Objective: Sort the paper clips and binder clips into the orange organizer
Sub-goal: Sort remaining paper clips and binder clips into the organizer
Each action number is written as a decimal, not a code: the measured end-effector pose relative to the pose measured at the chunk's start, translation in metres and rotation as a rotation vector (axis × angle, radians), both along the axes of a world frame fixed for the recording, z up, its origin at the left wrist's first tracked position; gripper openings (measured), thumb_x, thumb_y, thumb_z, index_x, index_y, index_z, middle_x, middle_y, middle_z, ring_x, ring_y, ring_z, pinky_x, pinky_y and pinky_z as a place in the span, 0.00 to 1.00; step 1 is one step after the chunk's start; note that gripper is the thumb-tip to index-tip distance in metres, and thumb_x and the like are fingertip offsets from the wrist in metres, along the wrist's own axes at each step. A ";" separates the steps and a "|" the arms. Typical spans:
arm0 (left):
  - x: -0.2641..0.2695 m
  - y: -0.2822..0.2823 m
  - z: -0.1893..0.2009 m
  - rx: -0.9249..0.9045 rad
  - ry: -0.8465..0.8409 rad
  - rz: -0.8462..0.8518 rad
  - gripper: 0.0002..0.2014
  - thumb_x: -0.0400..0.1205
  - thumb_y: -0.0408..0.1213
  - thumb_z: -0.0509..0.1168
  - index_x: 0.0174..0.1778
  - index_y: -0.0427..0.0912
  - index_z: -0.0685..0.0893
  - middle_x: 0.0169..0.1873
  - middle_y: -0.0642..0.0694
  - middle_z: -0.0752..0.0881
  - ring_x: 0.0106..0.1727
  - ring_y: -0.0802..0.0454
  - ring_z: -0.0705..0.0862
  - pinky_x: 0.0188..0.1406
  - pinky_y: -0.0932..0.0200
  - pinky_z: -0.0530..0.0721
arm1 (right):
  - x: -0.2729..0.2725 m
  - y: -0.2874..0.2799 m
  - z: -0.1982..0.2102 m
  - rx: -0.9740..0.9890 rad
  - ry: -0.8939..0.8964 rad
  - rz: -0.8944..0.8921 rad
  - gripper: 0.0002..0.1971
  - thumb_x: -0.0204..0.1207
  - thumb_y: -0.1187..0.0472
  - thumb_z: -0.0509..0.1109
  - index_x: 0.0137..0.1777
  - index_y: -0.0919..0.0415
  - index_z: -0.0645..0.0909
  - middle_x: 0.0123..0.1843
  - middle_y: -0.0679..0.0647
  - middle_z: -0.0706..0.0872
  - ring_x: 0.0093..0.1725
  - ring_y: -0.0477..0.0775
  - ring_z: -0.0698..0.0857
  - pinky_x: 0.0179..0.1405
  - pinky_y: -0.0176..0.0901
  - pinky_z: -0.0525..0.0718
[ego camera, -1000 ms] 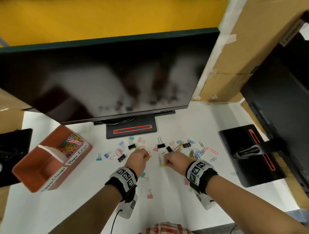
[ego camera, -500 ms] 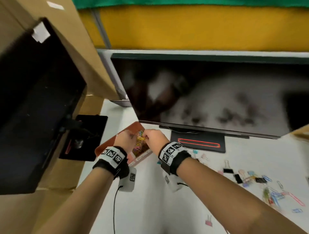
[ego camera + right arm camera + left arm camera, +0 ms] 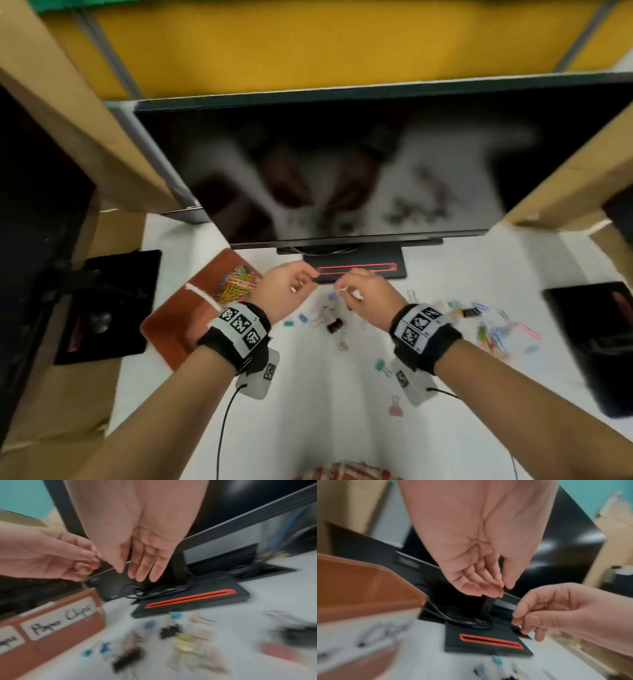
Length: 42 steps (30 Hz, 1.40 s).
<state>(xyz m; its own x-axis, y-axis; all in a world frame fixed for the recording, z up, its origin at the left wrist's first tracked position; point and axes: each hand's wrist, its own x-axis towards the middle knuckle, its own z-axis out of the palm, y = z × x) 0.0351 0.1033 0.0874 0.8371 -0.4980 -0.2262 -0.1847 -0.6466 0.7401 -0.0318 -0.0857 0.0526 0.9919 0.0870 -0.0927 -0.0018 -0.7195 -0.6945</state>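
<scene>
The orange organizer [image 3: 161,325] stands at the left, with coloured paper clips [image 3: 236,286] in its far compartment, labelled "Paper Clips" [image 3: 60,622]. My left hand [image 3: 305,281] hovers just right of it, fingers loosely curled, and no clip shows in it in the left wrist view [image 3: 504,589]. Beside it, my right hand [image 3: 346,291] hangs with straight fingers and holds nothing [image 3: 137,573]. Under both hands, loose clips lie on the white table: a black binder clip [image 3: 334,323], a green one [image 3: 382,366], a pink one [image 3: 396,407] and a heap of paper clips [image 3: 493,335].
A black monitor [image 3: 342,171] stands right behind the hands, its base [image 3: 356,269] with a red slot and a cable just beyond the fingertips. Black stands sit at the left [image 3: 109,301] and right [image 3: 596,342]. Cardboard boxes [image 3: 85,137] flank the table.
Both hands went from the scattered clips to the organizer's paper clip compartment. They have now swung back right to the front of the monitor base with nothing visible in them.
</scene>
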 end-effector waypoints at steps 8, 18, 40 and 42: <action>-0.067 -0.134 -0.048 0.097 0.034 -0.300 0.11 0.77 0.38 0.69 0.55 0.43 0.83 0.45 0.49 0.79 0.38 0.54 0.79 0.48 0.63 0.80 | -0.125 -0.155 -0.017 -0.145 0.297 -0.243 0.13 0.69 0.54 0.77 0.50 0.52 0.79 0.41 0.45 0.76 0.41 0.50 0.78 0.43 0.40 0.78; -0.110 -0.200 -0.089 0.347 0.038 -0.338 0.23 0.76 0.45 0.69 0.67 0.50 0.76 0.63 0.43 0.73 0.63 0.44 0.78 0.64 0.58 0.75 | -0.199 -0.206 -0.048 -0.206 0.534 -0.029 0.21 0.64 0.47 0.78 0.53 0.49 0.74 0.48 0.45 0.75 0.47 0.50 0.78 0.44 0.42 0.76; -0.097 -0.160 -0.099 0.230 -0.206 -0.049 0.15 0.76 0.34 0.65 0.59 0.46 0.82 0.56 0.48 0.78 0.59 0.50 0.76 0.63 0.60 0.73 | -0.177 -0.231 -0.051 -0.252 0.190 -0.218 0.15 0.78 0.47 0.64 0.58 0.55 0.75 0.54 0.53 0.80 0.50 0.57 0.81 0.47 0.48 0.82; -0.105 -0.163 -0.097 0.195 -0.286 -0.106 0.14 0.75 0.33 0.68 0.56 0.46 0.84 0.52 0.48 0.79 0.54 0.50 0.75 0.60 0.56 0.74 | -0.198 -0.243 -0.058 -0.295 0.196 -0.257 0.18 0.78 0.47 0.64 0.62 0.57 0.73 0.60 0.56 0.78 0.56 0.59 0.80 0.53 0.51 0.83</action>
